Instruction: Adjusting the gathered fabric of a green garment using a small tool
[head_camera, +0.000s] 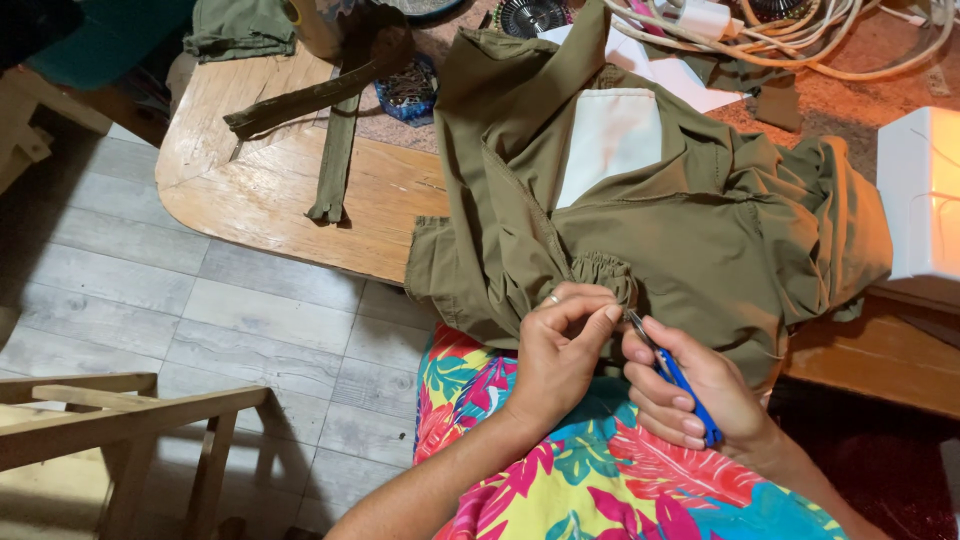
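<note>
Left hand (556, 352) pinches olive garment (700, 230); right hand (692, 392) holds blue snips (682, 385).

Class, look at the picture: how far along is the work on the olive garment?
Done: cannot tell; no finished seam shows. In hand: the left hand pinches the olive-green fabric garment at its gathered cuff, while the right hand points blue-handled thread snips there. Left: loose olive strips lie untouched on the wooden table.

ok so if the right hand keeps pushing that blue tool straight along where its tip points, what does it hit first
Most likely the gathered cuff of the olive garment, pinched by the left hand; the blue tool in the right hand points there.
</note>
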